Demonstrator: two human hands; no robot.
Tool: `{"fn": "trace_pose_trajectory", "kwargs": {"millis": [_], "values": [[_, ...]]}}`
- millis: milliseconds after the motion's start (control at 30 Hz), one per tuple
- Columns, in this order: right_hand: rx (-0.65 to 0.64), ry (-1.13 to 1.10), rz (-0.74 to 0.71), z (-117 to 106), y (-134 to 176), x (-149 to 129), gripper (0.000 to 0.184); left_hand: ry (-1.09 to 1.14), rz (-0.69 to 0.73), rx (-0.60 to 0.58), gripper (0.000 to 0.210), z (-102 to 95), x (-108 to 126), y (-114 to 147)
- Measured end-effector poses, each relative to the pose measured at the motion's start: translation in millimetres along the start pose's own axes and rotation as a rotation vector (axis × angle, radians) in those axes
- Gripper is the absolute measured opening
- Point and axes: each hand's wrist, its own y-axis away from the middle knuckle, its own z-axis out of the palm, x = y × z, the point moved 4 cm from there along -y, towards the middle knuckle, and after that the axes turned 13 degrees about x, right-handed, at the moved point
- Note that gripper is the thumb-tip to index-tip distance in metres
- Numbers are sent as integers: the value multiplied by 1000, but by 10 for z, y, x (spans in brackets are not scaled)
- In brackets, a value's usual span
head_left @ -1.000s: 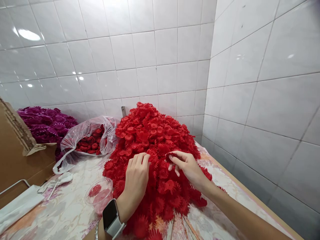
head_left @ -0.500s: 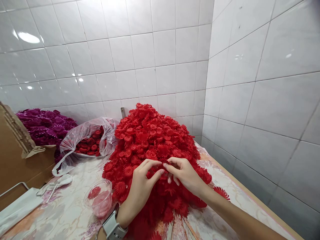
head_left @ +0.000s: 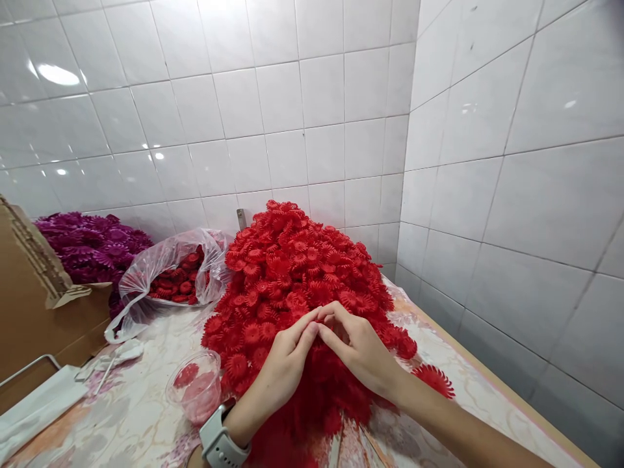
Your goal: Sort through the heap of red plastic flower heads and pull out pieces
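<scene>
Red flowers [head_left: 302,260] heap beneath both hands [head_left: 285,370] [head_left: 361,348], fingertips meeting, though whether they pinch anything is hidden.

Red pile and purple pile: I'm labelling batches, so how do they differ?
The red pile is bright red; the purple pile is darker. The red pile stands mid-picture, the purple pile at the left. A cardboard box partly hides the purple pile; the left hand and right hand partly block the red pile. Both are heaps of fringed, flower-like pieces.
</scene>
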Motion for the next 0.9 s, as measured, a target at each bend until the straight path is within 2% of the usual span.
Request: {"fn": "trace_pose_trajectory", "kwargs": {"millis": [67,167,233,333,467,600,733,900], "values": [[68,-16,18,-36,1,9,14,116,-111,20,33,-13,-56,-27],[174,-99,54,-91,-12,54,22,284,-265,117,37,-60,-164,-72],[216,-148,94,-113,-31,100,26,361,-304,190,35,-96,-209,-98],[235,-191,155,-118,-58,157,28,412,-297,232,33,-127,-229,-130],[237,-201,179,-108,-66,176,27,309,-245,231,35,-141,-221,-159],[216,-206,181,-89,-51,165,25,134,-229,160,36,-116,-209,-144],[150,-197,168,-55,-28,131,24,-13,-222,101,35,-107,-193,-110],[32,-164,139,-3,8,65,19,-163,-134,117,33,-136,-162,-106]]}}
